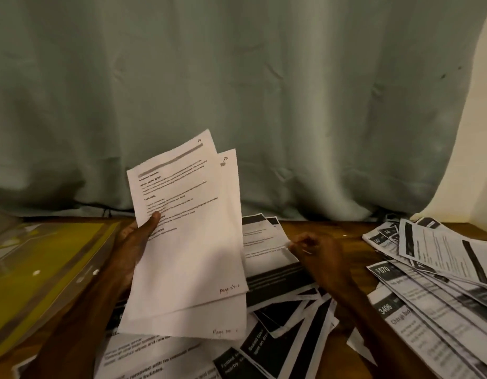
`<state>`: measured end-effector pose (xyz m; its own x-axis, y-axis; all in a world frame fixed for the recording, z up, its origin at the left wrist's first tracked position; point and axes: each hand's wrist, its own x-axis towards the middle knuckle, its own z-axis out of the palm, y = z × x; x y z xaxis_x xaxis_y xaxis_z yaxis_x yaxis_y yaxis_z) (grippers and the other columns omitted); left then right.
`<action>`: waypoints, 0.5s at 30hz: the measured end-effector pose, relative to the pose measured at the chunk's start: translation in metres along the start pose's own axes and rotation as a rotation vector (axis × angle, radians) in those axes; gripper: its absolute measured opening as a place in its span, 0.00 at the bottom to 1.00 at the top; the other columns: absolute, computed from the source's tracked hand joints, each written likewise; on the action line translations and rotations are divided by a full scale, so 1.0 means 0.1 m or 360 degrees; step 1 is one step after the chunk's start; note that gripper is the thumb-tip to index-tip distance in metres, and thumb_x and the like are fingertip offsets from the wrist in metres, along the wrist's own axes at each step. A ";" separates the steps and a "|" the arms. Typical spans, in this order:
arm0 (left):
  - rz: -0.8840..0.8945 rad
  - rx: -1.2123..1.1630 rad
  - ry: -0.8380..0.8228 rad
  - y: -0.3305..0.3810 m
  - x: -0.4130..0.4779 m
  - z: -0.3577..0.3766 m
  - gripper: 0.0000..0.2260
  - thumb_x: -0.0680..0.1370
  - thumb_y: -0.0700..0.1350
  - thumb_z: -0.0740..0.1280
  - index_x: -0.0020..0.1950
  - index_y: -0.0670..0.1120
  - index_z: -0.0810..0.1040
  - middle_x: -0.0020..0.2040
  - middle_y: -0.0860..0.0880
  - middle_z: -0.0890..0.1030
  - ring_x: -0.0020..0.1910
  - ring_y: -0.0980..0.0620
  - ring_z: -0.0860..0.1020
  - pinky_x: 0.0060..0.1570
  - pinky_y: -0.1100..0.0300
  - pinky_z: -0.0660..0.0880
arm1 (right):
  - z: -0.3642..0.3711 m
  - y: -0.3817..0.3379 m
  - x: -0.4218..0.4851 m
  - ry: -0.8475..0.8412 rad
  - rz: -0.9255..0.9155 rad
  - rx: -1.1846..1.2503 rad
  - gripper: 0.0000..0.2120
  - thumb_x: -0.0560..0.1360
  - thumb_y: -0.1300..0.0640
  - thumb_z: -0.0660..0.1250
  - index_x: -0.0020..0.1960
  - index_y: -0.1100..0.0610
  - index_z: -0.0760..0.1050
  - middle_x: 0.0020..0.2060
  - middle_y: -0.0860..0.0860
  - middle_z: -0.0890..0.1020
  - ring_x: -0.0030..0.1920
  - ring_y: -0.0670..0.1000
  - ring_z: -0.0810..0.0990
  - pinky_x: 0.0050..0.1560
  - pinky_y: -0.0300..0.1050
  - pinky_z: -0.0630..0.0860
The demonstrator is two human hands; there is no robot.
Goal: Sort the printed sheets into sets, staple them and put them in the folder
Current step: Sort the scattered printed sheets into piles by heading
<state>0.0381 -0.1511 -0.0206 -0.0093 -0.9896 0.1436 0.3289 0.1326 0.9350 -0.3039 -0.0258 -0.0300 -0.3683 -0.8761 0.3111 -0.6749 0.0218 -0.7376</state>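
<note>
Loose printed sheets (160, 359), near edge of the table: scattered, overlapping, some with black header bands, unsorted. Held pair of sheets (187, 242), centre: two text pages fanned slightly apart and raised off the table, each with a handwritten page note at its lower right corner. It is gripped by the left hand (135, 242), thumb across the front face, fingers behind and hidden. Middle stack (275, 272), just right of the held pair: flat on the table, partly covered by it. Top sheet (264, 239) of that stack: right edge pinched by the right hand (316, 255), fingers curled, somewhat blurred. Fanned pile (433, 269), right: many banded sheets spread toward the far right corner. Folder (45, 258), left: yellow, under clear plastic, lying flat, nothing visibly filed. Stapler: not in view. Wooden table (346, 231) beneath all; grey-green curtain (236, 91) behind. Step in hand, by judgement: sorting, a set gathered page by page. Next move likely calls for lifting the pinched sheet free without dragging its neighbours, checking its page mark, and squaring it with the held pair.
</note>
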 end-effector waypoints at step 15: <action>-0.0167 -0.0119 -0.0106 -0.12 -0.06 0.10 0.20 0.75 0.49 0.73 0.65 0.44 0.81 0.58 0.43 0.85 0.57 0.42 0.84 0.53 0.50 0.83 | 0.18 0.22 0.10 -0.0213 0.0315 -0.0272 0.24 0.68 0.50 0.80 0.59 0.57 0.78 0.59 0.54 0.83 0.57 0.54 0.82 0.40 0.35 0.75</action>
<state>0.0248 -0.1458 -0.0297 -0.1092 -0.9916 0.0696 0.3920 0.0214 0.9197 -0.3108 -0.0430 -0.0537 -0.4235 -0.9023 0.0811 -0.7007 0.2695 -0.6606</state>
